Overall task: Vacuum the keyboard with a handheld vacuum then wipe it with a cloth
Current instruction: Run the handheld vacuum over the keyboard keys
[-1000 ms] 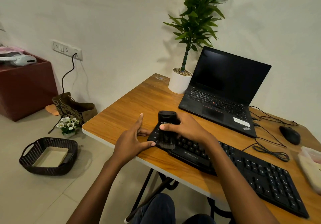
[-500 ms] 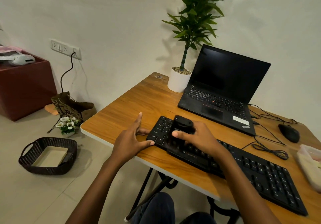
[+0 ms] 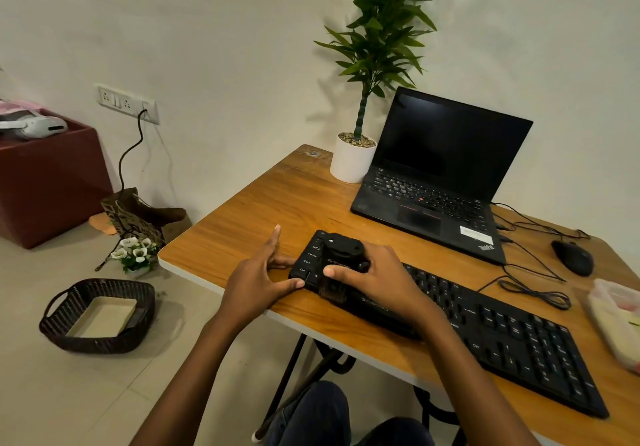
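Head view took in the wooden table (image 3: 263, 210) first, set against a pale wall with the person's knees below its near edge. Across it the black keyboard (image 3: 512, 341) lay slantwise along the front, and an open laptop (image 3: 446, 154) sat behind it, apart from it.

The left hand (image 3: 256, 283) was at the keyboard's left end. Its fingers were straight, its thumb tip touched the near corner, and it held nothing; it looked to be bracing the board. The right hand (image 3: 377, 279) was curled round the handheld vacuum (image 3: 343, 248), thumb laid across its side. This small black unit stood on the leftmost keys with its brush end down at the keyboard's front edge. Whether its motor ran could not be told.

The vacuuming step seemed to be in hand, and only at the left end, so the wiping was not yet due. The next move would call for drawing the brush rightward along the key rows, keeping it against the keys, with the left hand stopping the board from sliding. No cloth showed plainly. A pale container (image 3: 616, 321) at the right edge might have held one, but that could not be made out.
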Tool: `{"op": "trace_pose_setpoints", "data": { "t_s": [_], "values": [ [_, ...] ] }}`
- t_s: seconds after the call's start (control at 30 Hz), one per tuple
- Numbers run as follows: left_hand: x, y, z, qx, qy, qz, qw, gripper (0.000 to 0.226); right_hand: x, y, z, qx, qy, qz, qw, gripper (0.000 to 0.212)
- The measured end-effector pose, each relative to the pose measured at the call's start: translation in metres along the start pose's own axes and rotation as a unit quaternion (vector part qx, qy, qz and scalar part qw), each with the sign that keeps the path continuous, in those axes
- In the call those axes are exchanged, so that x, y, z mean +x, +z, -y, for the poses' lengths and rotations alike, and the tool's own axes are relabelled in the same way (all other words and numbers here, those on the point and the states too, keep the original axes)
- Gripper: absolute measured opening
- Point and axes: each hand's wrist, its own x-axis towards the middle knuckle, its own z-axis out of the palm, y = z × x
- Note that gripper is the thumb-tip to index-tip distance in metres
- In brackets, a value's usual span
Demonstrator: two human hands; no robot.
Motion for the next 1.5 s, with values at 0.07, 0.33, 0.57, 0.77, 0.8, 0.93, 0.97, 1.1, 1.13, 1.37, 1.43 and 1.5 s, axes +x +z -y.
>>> {"op": "trace_pose_setpoints", "data": {
  "t_s": [0.07,0.33,0.57,0.77,0.8,0.93,0.97,1.1,1.13,1.37,1.43,1.5],
  "values": [
    [0.000,0.001,0.000,-0.001,-0.002,0.001,1.000,0.104,-0.022,-0.012,-0.008,0.014,0.017,0.001,1.000,0.022],
    [0.003,0.003,-0.003,-0.009,-0.008,0.008,1.000,0.108,-0.056,-0.053,-0.029,0.036,0.073,-0.023,0.996,0.030],
    [0.005,0.005,-0.004,0.018,-0.010,0.024,1.000,0.113,0.046,0.004,-0.012,0.053,0.009,-0.025,0.998,0.022],
    [0.007,0.007,-0.002,0.020,-0.021,0.017,0.999,0.112,0.097,-0.005,-0.042,0.069,0.058,-0.158,0.983,0.027],
    [0.008,0.007,-0.002,0.018,-0.021,0.017,0.999,0.111,0.098,-0.008,-0.046,0.047,0.060,-0.172,0.982,0.029],
    [0.007,0.015,-0.009,0.091,-0.012,0.045,0.995,0.117,0.075,-0.014,-0.047,-0.007,0.033,-0.101,0.994,0.035],
    [0.006,0.018,-0.012,0.111,-0.003,0.053,0.992,0.119,0.064,-0.016,-0.045,-0.003,0.023,-0.080,0.997,0.035],
    [0.007,0.026,-0.022,0.142,0.030,0.052,0.988,0.109,0.017,-0.034,-0.035,0.066,0.007,0.005,0.998,0.019],
    [0.008,0.027,-0.023,0.149,0.033,0.047,0.987,0.103,0.007,-0.040,-0.033,0.084,0.015,0.039,0.996,0.014],
    [0.007,0.026,-0.027,0.164,0.026,0.046,0.985,0.095,0.004,-0.076,-0.066,0.143,0.106,-0.062,0.982,0.034],
    [0.006,0.026,-0.028,0.157,0.023,0.047,0.986,0.092,0.007,-0.079,-0.074,0.106,0.104,-0.118,0.982,0.033],
    [0.006,0.026,-0.028,0.153,0.023,0.045,0.987,0.090,0.002,-0.077,-0.073,0.060,0.081,-0.108,0.989,0.029]
  ]
}}
